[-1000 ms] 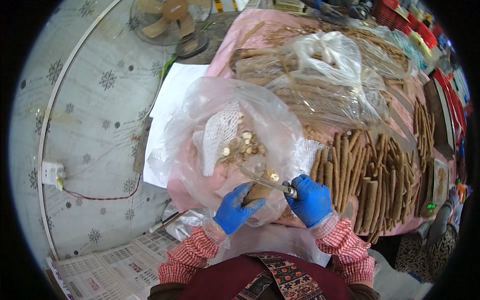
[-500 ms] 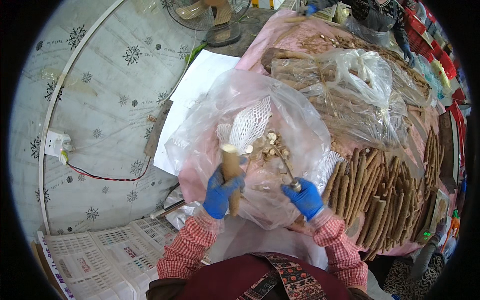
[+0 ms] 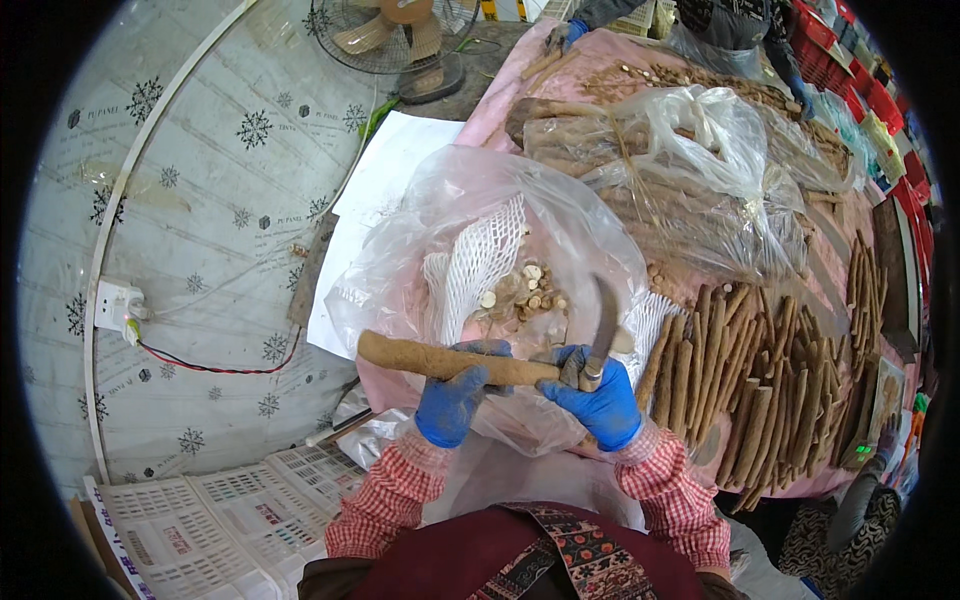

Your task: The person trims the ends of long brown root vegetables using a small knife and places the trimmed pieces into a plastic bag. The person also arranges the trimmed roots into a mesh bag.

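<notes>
Across the space before my chest lies a long brown yam root (image 3: pixel 405 354), nearly level, gripped at its middle by my left hand (image 3: pixel 450 405) in a blue glove. My gloved right hand (image 3: pixel 604 408) is closed round a knife (image 3: pixel 606 325) whose curved blade points away from me. The fingers of that hand also meet the yam's right end; whether the blade touches it I cannot make out. Beneath is an open clear plastic bag (image 3: pixel 400 215) containing cut yam pieces (image 3: pixel 538 300) and a white foam net sleeve (image 3: pixel 485 255).
Many yams (image 3: pixel 740 370) lie side by side on the pink-covered table at right. Farther back is a bagged yam bundle (image 3: pixel 660 190). A fan (image 3: pixel 430 75) stands at the far left, white crates (image 3: pixel 200 510) at lower left. Another person's gloved hand (image 3: pixel 573 32) is at the far edge.
The yam has swung from upright to nearly level, its right end now at my right hand. The knife's blade has turned more upright. My view has shifted slightly.
</notes>
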A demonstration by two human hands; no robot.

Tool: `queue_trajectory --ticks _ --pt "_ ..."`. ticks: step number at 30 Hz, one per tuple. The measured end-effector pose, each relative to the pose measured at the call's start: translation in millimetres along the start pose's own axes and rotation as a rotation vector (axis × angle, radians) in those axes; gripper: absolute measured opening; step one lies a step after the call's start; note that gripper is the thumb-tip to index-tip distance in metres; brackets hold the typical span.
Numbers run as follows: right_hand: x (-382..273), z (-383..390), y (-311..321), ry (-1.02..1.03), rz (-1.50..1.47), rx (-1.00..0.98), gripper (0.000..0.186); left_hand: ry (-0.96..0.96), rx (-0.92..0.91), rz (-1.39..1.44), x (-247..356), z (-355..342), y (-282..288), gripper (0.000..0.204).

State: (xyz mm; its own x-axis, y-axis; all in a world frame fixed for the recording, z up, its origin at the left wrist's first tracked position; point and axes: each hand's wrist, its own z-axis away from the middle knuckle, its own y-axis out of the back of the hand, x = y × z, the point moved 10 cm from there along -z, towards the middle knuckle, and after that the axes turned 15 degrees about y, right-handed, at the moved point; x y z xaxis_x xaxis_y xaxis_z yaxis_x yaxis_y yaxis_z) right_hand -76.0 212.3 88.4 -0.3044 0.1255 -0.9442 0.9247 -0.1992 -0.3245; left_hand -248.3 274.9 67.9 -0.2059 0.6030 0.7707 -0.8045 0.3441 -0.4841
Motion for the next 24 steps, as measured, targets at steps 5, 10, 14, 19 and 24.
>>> queue_trajectory --ticks 5,10,14,19,24 --pt "10.1 14.4 30.2 0.070 0.334 0.297 0.014 0.047 0.059 0.491 -31.8 -4.1 20.5 0.041" --pt "-3.9 19.7 2.2 0.298 0.864 0.149 0.019 0.021 0.061 0.602 -37.9 -1.1 20.8 0.044" --pt "1.3 12.4 -11.4 0.302 0.927 0.104 0.020 -0.020 0.039 0.642 -37.0 2.9 28.1 0.044" --pt "101.4 1.2 15.0 -0.158 0.846 -0.049 0.027 -0.072 0.017 0.703 -25.7 15.5 47.7 0.048" --pt "122.9 17.8 23.7 -0.305 0.579 -0.103 0.033 -0.040 0.021 0.523 -3.2 8.8 46.9 0.045"
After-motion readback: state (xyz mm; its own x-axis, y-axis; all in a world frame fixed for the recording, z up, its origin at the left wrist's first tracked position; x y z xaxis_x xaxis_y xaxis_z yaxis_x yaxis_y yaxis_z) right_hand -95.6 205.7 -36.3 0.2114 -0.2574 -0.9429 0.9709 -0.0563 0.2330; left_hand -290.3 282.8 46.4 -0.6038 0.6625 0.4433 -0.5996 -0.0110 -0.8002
